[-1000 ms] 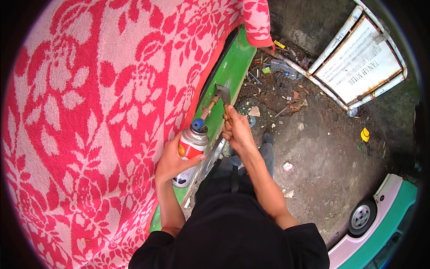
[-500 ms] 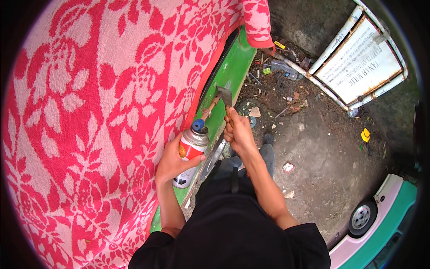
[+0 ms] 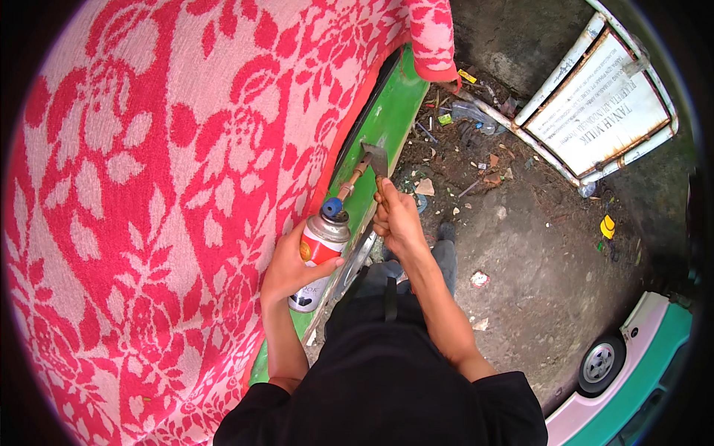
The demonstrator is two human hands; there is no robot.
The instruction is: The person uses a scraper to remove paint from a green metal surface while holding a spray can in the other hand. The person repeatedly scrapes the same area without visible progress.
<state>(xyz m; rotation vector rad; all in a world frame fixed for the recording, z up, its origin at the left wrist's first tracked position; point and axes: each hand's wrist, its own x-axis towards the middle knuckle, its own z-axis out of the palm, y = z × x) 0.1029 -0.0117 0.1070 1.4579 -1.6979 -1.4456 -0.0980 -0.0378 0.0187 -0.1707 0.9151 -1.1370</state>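
My left hand (image 3: 286, 267) is wrapped round a gas torch (image 3: 324, 236), a red and white canister with a blue-collared burner and a metal nozzle. Its nozzle points up and away, over a green painted panel (image 3: 405, 82). In my right hand (image 3: 399, 223) is a scraper (image 3: 378, 157), gripped by its wooden handle. The flat metal blade lies at the green panel, close beside the nozzle tip. Around the blade the paint looks pale and scuffed. No flame can be made out.
A red and pink floral blanket (image 3: 186, 201) covers everything left of the panel. At the far right a rusty white metal sign (image 3: 602, 104) leans by a wall. Litter and a yellow scrap (image 3: 608, 226) lie on the ground. A pink and teal car (image 3: 632, 372) stands lower right.
The view has shifted very slightly. Both hands keep their hold, with torch and scraper in nearly the same place on the panel.
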